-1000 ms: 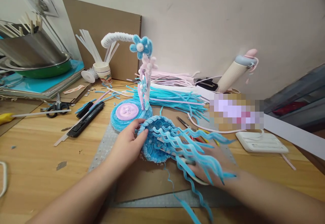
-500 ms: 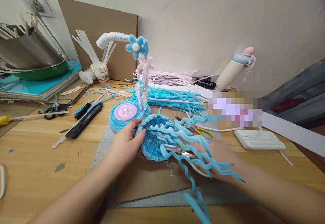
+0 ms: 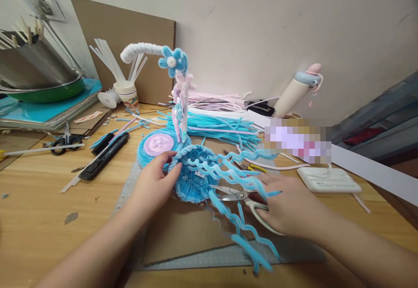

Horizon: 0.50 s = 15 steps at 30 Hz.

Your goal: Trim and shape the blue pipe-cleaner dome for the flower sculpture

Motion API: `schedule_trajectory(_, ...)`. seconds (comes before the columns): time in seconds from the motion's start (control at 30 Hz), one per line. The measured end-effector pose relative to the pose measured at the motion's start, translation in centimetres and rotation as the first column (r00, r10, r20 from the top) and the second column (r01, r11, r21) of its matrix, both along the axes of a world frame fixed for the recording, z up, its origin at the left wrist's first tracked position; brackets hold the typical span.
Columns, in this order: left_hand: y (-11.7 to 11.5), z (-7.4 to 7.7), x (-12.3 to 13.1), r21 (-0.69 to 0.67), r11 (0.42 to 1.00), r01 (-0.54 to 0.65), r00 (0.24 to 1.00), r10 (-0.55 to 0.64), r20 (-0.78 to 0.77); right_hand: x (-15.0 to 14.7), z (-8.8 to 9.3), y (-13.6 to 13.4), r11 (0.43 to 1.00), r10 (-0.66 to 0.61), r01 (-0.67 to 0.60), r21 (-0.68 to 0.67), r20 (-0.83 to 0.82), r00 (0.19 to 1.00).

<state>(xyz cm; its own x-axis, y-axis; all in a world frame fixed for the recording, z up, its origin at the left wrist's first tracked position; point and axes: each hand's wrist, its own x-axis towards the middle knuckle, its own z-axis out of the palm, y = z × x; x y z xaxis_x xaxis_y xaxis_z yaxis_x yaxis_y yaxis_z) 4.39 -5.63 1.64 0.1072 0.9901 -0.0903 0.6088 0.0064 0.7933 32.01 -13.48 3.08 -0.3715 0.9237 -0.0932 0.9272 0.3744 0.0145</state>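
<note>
My left hand (image 3: 160, 177) grips the left rim of a blue fuzzy pipe-cleaner bowl shape (image 3: 192, 181), thumb on its edge and its hollow side facing right. Wavy blue pipe-cleaner strands (image 3: 228, 170) trail from it to the right and down. In my right hand (image 3: 281, 201) is a pair of scissors (image 3: 241, 195), fingers around the pale handles. The blades are parted and sit by the bowl's lower right, among the strands. Behind stands a round blue base with a lilac centre (image 3: 159, 144), carrying an upright stem with a blue flower (image 3: 172, 61).
Cardboard (image 3: 183, 240) lies over a cutting mat (image 3: 209, 257) beneath the work. Bundles of blue pipe cleaners (image 3: 215, 127) lie behind. Left are a black glue gun or cutter-like tool (image 3: 104, 155), black-handled scissors (image 3: 67, 140) and paper cups (image 3: 126, 94); right, a white box (image 3: 328, 179) and bottle (image 3: 294, 92).
The scissors have moved slightly right and their blades are wider apart. Several lower strands have dropped away from the right hand, toward the cardboard. The view has shifted slightly.
</note>
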Motion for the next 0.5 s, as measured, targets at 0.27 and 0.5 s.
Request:
schedule_trajectory(0.27, 0.2, -0.2, -0.1, 0.035, 0.999, 0.016, 1.0, -0.016, -0.011, -1.9, 0.6, 0.8, 1.0, -0.002, 0.001, 0.018, 0.062, 0.998)
schedule_trajectory(0.5, 0.1, -0.1, -0.1, 0.006, 1.0, 0.023, 0.999, -0.023, 0.034, -2.6, 0.3, 1.1, 0.999, 0.005, -0.004, -0.053, 0.024, 1.0)
